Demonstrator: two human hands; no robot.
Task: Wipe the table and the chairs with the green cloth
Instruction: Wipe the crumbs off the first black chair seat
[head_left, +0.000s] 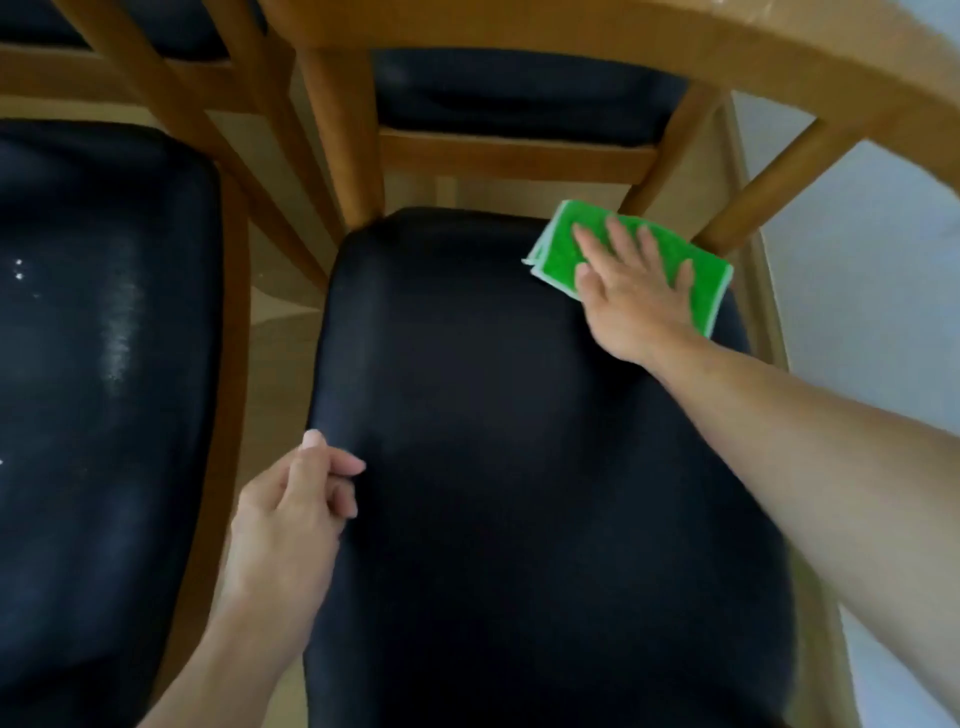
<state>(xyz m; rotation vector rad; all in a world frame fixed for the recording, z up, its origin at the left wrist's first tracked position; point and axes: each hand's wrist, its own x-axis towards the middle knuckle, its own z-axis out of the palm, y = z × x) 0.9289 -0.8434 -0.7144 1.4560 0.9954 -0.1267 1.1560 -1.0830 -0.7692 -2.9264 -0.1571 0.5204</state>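
Green cloth lies flat under my right hand, fingers straight and spread, palm pressing it down rather than gripping it; it sits on the far right corner of the black seat, touching or nearly touching the wooden back post there; its long axis runs slantwise, from upper left to lower right as I see it; from that corner nearly all the seat lies toward me and to my left, so I judge the coming stroke must draw back and leftward across the pad; my left hand rests at the seat's left edge, fingers loosely curled, whether it actually pinches the edge I cannot tell; it is well apart from the cloth, so the right does the wiping; a second black seat stands beside, on my left, with pale marks on it
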